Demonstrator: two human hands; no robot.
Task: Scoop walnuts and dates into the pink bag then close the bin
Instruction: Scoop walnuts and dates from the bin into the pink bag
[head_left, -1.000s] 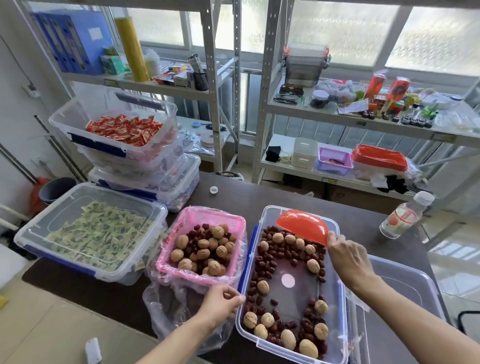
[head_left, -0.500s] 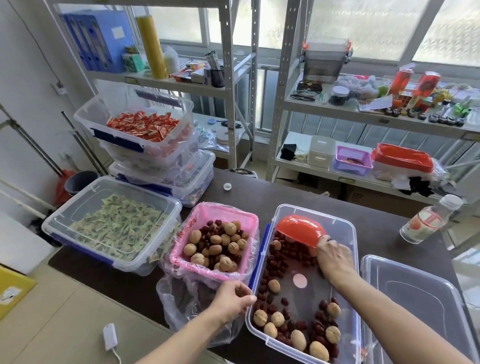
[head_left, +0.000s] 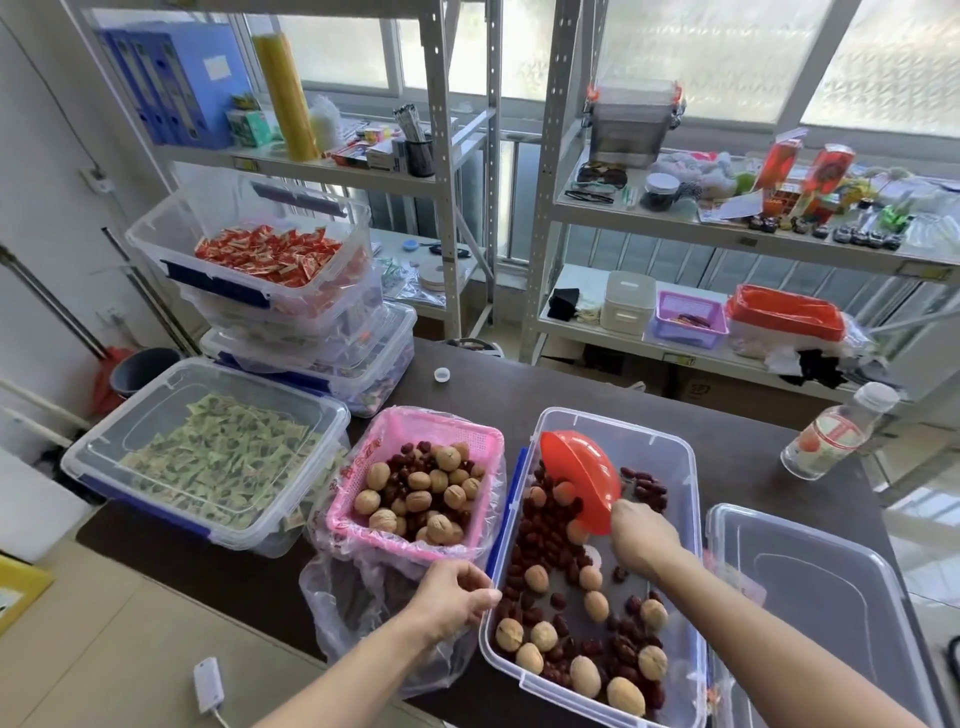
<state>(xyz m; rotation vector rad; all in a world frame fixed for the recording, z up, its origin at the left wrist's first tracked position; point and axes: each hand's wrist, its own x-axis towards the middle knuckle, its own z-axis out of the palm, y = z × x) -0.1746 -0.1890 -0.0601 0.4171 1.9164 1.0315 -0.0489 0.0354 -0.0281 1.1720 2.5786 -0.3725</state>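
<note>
Right hand (head_left: 641, 538) reaches into the clear bin (head_left: 691, 519), gripping the red scoop (head_left: 582, 480) tilted mouth-down among walnuts and dates (head_left: 550, 561). Left hand (head_left: 452, 597) pinches the pink bag (head_left: 358, 519) rim beside the bin.

Bottle (head_left: 835, 435) lying on table (head_left: 545, 384); red candy bin (head_left: 249, 260) stacked left; green candy bin (head_left: 208, 457) beside.

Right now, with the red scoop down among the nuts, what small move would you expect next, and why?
Probably a pull of the red scoop through the pile toward the near end of the clear bin. The right hand holds it mouth-down among walnuts and dates, seemingly not yet loaded, while the left hand holds the pink bag by its edge, ready to receive.
</note>
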